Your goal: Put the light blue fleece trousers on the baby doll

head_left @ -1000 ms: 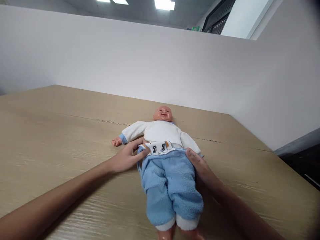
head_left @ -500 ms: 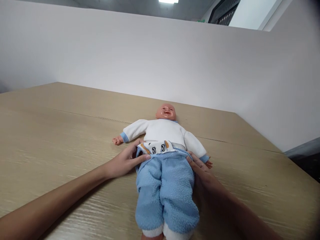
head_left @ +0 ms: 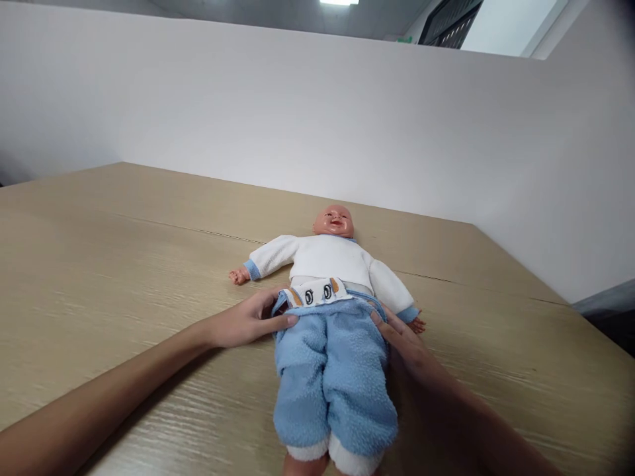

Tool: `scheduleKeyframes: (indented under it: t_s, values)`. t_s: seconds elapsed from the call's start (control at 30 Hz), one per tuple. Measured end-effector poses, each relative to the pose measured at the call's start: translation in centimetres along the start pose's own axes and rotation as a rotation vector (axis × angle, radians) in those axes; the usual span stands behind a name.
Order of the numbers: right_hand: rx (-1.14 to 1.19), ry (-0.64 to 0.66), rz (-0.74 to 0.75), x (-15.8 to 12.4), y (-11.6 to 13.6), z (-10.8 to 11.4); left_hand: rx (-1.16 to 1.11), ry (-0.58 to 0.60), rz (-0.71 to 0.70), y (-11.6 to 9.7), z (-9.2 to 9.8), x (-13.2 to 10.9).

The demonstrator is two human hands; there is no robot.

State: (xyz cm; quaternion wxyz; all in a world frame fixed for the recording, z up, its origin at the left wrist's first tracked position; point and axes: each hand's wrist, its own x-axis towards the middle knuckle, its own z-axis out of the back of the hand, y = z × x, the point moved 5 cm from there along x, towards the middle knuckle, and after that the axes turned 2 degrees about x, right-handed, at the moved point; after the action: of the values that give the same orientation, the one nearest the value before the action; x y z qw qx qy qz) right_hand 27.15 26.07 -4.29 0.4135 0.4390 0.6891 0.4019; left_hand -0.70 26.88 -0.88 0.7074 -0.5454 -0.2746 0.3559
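Observation:
A baby doll [head_left: 333, 221] lies on its back, head away from me, arms spread to both sides. It wears a white top [head_left: 330, 258] with blue cuffs and fluffy light blue pants [head_left: 342, 370] with white hems. At the waist a white flap [head_left: 317, 292] with printed eyes and orange patches is folded over. My left hand [head_left: 253, 320] grips the pants at the left of the waistband, thumb on the front. My right hand [head_left: 399, 334] grips the right side of the waistband, thumb in front; its other fingers are partly hidden behind the cloth.
The doll rests on a wooden table [head_left: 124, 264] with seams across its top. A pale wall or partition [head_left: 297, 112] rises behind the far edge. Something dark [head_left: 612, 317] shows beyond the table's right edge.
The view has shifted slightly, so everything sits a little further right. Both hands stay at the waistband, and the left fingers have slid down slightly along it.

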Motion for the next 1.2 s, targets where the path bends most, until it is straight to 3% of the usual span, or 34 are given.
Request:
scheduleKeyframes:
  t_s: [0.17,0.27,0.37,0.53,0.63,0.73,0.93,1.1,1.2]
  values:
    - [-0.030,0.028,-0.007,0.1,0.2,-0.6,-0.212,-0.054,0.002,0.2,-0.3,0.6]
    - [-0.177,0.061,0.039,0.3,1.0,-0.3,-0.258,-0.114,0.052,0.4,-0.1,0.7]
    - [-0.359,0.002,0.101,0.3,2.1,0.4,-0.249,-0.196,0.067,0.0,0.4,0.5]
    - [-0.607,0.051,0.276,0.2,4.1,-0.7,0.008,-0.303,-0.077,-2.3,1.7,0.4]
    - [-0.674,-0.009,0.392,0.9,5.2,-1.6,0.249,-0.386,-0.141,-3.6,2.4,1.0]
    - [-0.638,-0.093,0.430,2.4,6.1,-2.4,0.228,-0.385,-0.115,-3.5,2.6,2.5]
    - [-0.458,-0.193,0.303,4.8,6.1,-1.6,-0.115,-0.337,-0.071,-0.8,3.1,5.3]
    - [-0.389,-0.235,0.198,4.6,4.0,0.9,-0.045,-0.354,0.022,1.1,3.5,4.5]
    - [-0.306,-0.194,0.163,4.4,3.0,0.9,-0.118,-0.296,0.023,1.5,3.3,4.0]
